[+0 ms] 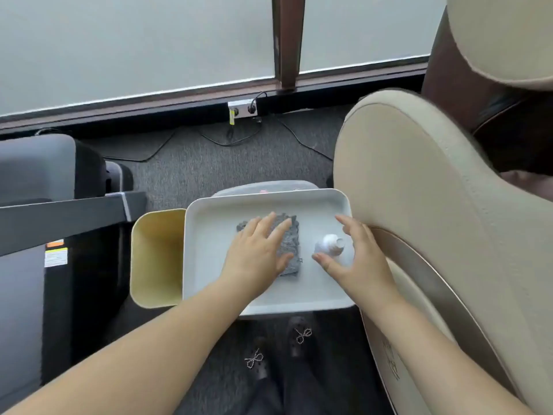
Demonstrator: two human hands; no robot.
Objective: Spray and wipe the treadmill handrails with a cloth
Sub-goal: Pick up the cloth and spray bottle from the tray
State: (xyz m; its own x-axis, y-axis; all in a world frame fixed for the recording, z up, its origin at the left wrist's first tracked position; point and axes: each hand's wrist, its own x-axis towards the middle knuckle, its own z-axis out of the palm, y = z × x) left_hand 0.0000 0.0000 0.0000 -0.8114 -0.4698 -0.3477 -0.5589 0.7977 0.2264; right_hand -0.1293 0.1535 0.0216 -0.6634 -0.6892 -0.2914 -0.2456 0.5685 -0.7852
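Observation:
A grey folded cloth [289, 247] lies in the middle of a white tray [209, 265]. My left hand [257, 250] rests flat on the cloth with fingers spread, covering its left part. A small white spray bottle [329, 244] stands in the tray to the right of the cloth. My right hand [356, 256] curls around the bottle with fingers apart, thumb near its front, not closed on it. The treadmill [62, 217] stands at the left, with a dark handrail bar running across.
A yellow bin [155, 259] stands left of the tray. A beige massage chair [434, 220] fills the right side. Grey carpet, cables and a wall socket [242, 108] lie ahead below a frosted window. My feet in black shoes [299, 333] stand below the tray.

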